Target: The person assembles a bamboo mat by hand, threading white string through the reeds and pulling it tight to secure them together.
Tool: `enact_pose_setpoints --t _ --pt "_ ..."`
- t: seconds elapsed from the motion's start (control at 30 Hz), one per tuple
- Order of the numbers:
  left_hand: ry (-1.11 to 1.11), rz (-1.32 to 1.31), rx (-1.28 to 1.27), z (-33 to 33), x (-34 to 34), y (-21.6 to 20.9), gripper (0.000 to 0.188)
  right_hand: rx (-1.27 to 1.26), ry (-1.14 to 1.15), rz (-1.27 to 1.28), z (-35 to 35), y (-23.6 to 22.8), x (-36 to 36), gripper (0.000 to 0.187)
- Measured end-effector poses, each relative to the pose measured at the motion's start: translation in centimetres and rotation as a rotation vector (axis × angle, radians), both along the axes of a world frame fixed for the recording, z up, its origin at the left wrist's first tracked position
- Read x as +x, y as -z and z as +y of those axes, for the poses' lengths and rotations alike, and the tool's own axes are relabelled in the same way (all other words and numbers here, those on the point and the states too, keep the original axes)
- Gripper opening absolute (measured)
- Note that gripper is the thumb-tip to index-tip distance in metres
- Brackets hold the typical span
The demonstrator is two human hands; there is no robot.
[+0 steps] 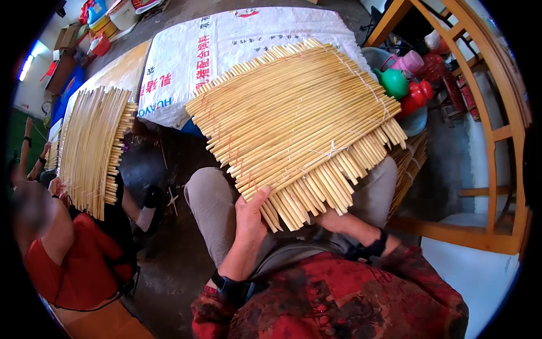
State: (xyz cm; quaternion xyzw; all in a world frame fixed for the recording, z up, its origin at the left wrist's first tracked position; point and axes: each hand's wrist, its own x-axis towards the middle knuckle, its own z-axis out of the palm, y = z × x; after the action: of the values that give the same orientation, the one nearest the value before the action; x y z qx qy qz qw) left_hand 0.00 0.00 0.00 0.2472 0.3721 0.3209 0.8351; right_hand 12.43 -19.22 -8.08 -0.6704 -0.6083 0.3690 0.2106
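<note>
A mat of yellow reed stalks (288,113), stitched with thin string, lies tilted across my lap and the table edge. Its upper layer of stalks runs crosswise; along the near edge, a lower layer of stalk ends (322,189) sticks out toward me. White string is knotted near that edge. My left hand (251,217) grips the near left corner, thumb on top and fingers underneath. My right hand (333,221) reaches under the near edge, its fingers hidden by the mat.
A white printed woven sack (237,42) covers the table ahead. At left, a co-worker in red (79,254) holds a similar reed mat (93,150). To the right are a green plastic vessel (393,83), a pink cup (411,62) and a wooden frame (502,135).
</note>
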Motion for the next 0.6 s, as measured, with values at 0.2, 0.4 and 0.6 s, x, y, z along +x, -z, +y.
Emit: enact_pose_setpoints --t 0.2,0.4,0.6 --pt "0.036 -0.044 0.056 0.0 0.0 0.2 0.032 -0.147 -0.196 0.135 1.7 -15.9 4.4 0.024" --pt "0.049 -0.051 0.091 0.1 0.1 0.5 0.032 0.427 -0.002 -0.371 11.9 -15.0 3.4 0.017" --pt "-0.012 -0.019 0.136 -0.1 -0.2 1.8 0.032 0.457 0.036 -0.352 13.7 -12.3 2.1 0.014"
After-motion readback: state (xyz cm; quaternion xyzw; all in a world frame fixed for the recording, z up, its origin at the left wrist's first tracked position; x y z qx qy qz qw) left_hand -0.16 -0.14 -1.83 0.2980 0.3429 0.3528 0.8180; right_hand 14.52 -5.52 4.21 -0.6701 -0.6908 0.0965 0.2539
